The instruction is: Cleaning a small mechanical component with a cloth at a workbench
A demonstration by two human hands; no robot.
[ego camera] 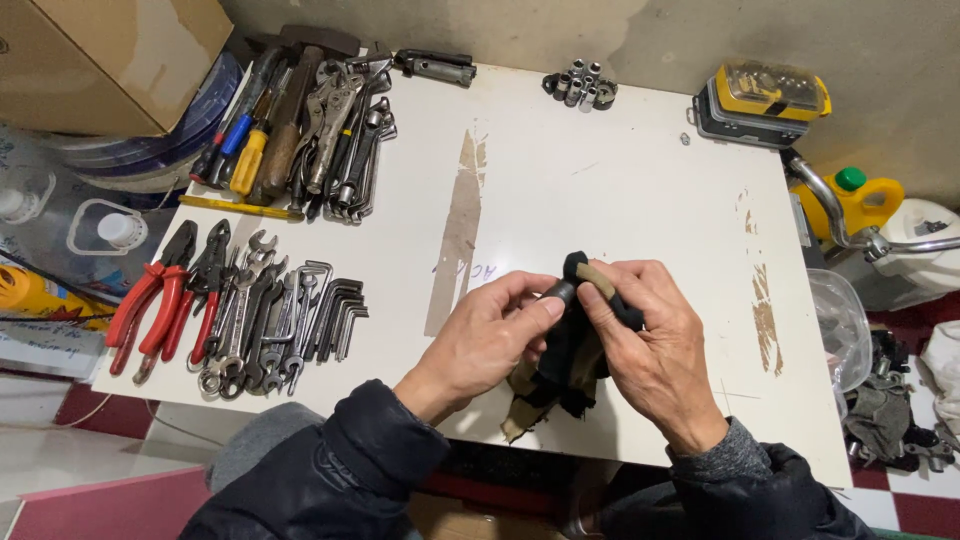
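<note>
Both my hands meet over the near edge of a white table (600,190). My left hand (490,340) pinches a small dark cylindrical piece (560,293), like a socket, between thumb and fingers. My right hand (650,345) grips a black and tan rag (560,375) that wraps over the piece and hangs down between the hands. The rest of the small piece is hidden by the rag and fingers.
Red-handled pliers (150,305), wrenches and hex keys (285,320) lie at the left. Screwdrivers, a hammer and spanners (300,130) sit at the far left. Several sockets (578,85) and a yellow case (765,100) stand at the back. A cardboard box (105,55) is top left.
</note>
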